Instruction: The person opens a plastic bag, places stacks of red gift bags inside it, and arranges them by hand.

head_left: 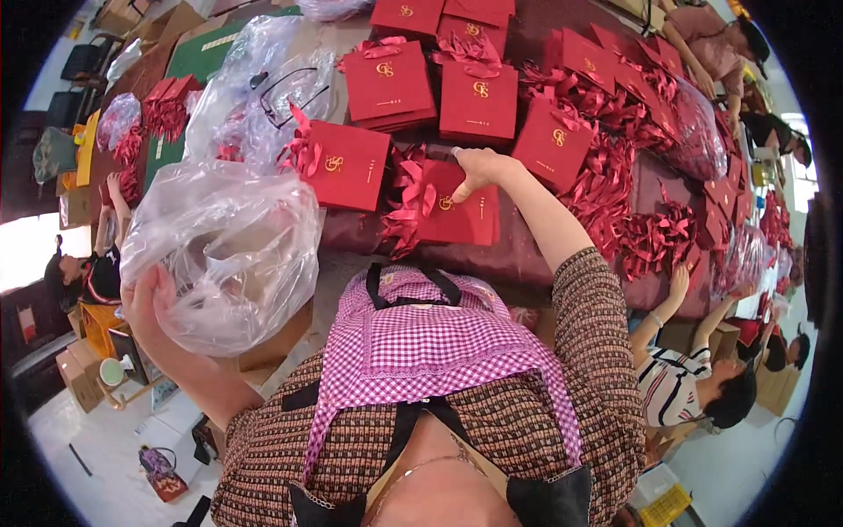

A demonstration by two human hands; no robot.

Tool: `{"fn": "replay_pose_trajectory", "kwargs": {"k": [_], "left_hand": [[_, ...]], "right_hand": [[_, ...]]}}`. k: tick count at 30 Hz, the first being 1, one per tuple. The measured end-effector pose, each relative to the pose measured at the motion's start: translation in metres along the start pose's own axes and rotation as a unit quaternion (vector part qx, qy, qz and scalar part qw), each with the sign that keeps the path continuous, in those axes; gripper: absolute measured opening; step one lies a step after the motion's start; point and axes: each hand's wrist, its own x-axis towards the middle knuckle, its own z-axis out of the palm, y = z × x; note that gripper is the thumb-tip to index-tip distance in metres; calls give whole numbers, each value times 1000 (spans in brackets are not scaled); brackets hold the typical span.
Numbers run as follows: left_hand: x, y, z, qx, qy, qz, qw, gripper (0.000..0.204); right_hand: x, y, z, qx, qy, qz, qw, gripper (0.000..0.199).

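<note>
While the left hand [147,299] hangs off the near left of the table [492,255], its fingers are closed on the gathered edge of a clear plastic bag [224,250], which billows up and to the right of the grip and looks crumpled and mostly slack. Beyond the checked pink apron [421,338], the right hand [479,169] reaches out over the table's near edge and rests, fingers curled and pressing down, on the top of a flat red paper bag [461,215]; whether it pinches anything cannot be told. That bag lies flat close to the near edge, its long axis running roughly left to right, with a red ribbon bow [408,198] at its left end. Just left of it lies another red paper bag [347,165], tilted. Farther back, more red bags [430,88] sit in a row toward the far edge, and loose ribbon bows [615,184] are heaped toward the right edge.
</note>
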Motion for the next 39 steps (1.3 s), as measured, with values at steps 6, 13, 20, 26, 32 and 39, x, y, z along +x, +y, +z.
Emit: {"fn": "replay_pose_trajectory", "kwargs": {"k": [6, 13, 20, 26, 32, 39], "left_hand": [[-31, -9, 12, 8, 56, 17, 998, 15], [-43, -1, 15, 18, 80, -112, 990, 19], [-47, -21, 20, 114, -18, -105, 988, 28], [-58, -65, 36, 538, -219, 59, 812, 47], [-104, -93, 149, 553, -463, 169, 672, 62], [-105, -171, 232, 497, -557, 187, 639, 73]], "right_hand": [[0, 2, 3, -17, 24, -6, 1000, 93], [6, 9, 10, -3, 41, -31, 999, 94], [13, 18, 17, 4, 14, -23, 1000, 95], [14, 11, 10, -12, -2, -41, 999, 89], [19, 10, 9, -41, -17, -51, 998, 88], [21, 11, 13, -34, -14, -60, 998, 87]]}}
